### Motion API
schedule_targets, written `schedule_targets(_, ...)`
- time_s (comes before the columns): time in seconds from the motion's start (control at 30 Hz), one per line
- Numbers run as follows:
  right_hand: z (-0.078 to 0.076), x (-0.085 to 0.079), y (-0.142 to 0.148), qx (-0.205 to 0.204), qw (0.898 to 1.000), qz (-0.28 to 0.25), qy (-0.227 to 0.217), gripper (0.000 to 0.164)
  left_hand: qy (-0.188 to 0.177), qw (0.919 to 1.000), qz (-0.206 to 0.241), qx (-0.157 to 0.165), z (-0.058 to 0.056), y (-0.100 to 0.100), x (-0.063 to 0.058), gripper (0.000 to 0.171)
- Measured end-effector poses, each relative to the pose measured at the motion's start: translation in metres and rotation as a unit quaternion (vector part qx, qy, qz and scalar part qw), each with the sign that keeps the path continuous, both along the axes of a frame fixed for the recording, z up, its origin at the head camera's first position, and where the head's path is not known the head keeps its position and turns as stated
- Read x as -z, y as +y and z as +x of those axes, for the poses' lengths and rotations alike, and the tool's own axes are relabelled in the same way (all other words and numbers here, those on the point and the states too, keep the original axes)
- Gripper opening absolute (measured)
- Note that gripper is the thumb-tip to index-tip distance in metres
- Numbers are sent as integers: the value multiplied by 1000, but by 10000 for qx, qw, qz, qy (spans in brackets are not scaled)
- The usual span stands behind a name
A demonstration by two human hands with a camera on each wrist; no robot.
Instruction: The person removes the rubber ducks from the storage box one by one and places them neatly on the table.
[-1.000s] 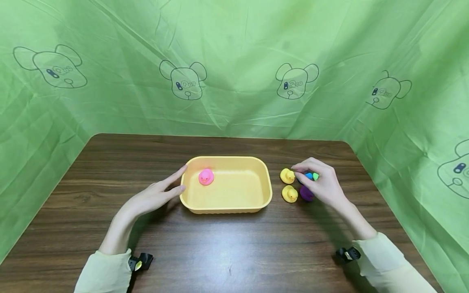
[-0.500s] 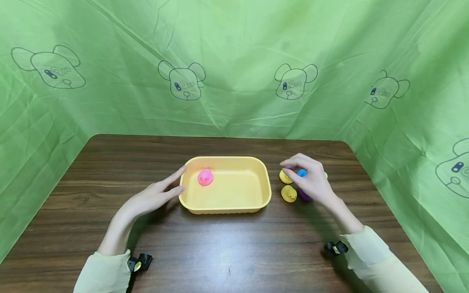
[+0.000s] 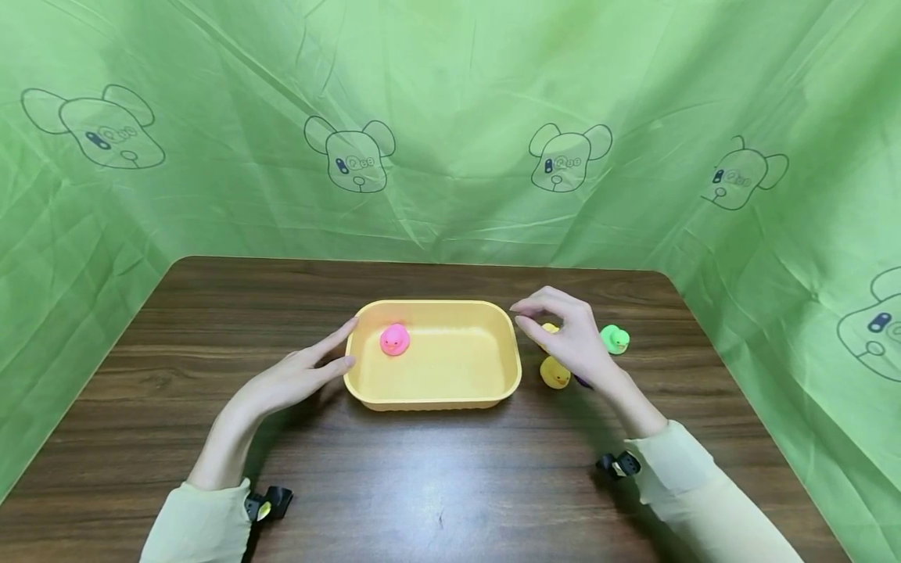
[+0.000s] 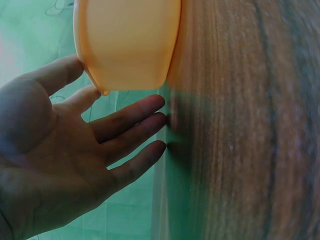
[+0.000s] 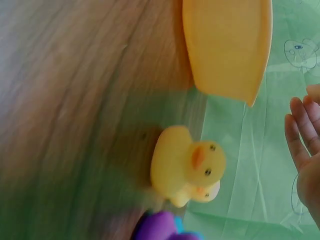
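Observation:
My left hand [image 3: 292, 379] touches the left end of a yellow plastic tub [image 3: 457, 383] with thumb and index finger. Its other fingers spread straight below the rim in the left wrist view. A pink rubber duck [image 3: 395, 339] sits inside the tub near that end. Off the tub's right end hovers my right hand [image 3: 573, 336], thumb and fingers apart with nothing between them. Beneath it are two yellow ducks, a nearer one [image 3: 555, 373] and a partly covered farther one [image 3: 551, 328]. A purple duck [image 5: 157, 227] and a bit of blue show in the right wrist view.
A green duck [image 3: 615, 339] stands right of my right hand on the dark wooden table [image 3: 422, 485]. Green cloth [image 3: 450, 219] with bear-head drawings hangs behind the table and along both sides. Small black cameras sit at both cuffs.
My right hand has moved left from over the blue and green ducks toward the tub, uncovering the green duck. The left hand and the pink duck have stayed in place.

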State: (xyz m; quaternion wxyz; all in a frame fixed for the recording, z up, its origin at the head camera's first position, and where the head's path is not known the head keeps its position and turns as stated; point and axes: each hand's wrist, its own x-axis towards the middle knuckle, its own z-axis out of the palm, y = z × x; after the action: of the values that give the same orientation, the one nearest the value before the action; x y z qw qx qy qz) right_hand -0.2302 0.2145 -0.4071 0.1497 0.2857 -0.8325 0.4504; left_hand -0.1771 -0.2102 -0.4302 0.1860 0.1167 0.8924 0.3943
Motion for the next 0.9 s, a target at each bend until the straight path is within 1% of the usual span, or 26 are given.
schedule_targets(0.3,-11,-8,-28,-381,9990,-32,243,18,36,10000,-48,-5,0,1,1,70)
schedule_targets(0.47,-15,-11,-41,-481,9982,-49,345,14,35,10000,-76,-15,0,1,0,69)
schedule_targets(0.67,-16,-10,-56,-583,9978,-195,249,14,41,10000,-80,20,1,2,-1,69)
schedule_targets(0.9,-18,-5,-77,-761,9965,-283,182,15,21,9999,-148,-6,1,1,-2,69)
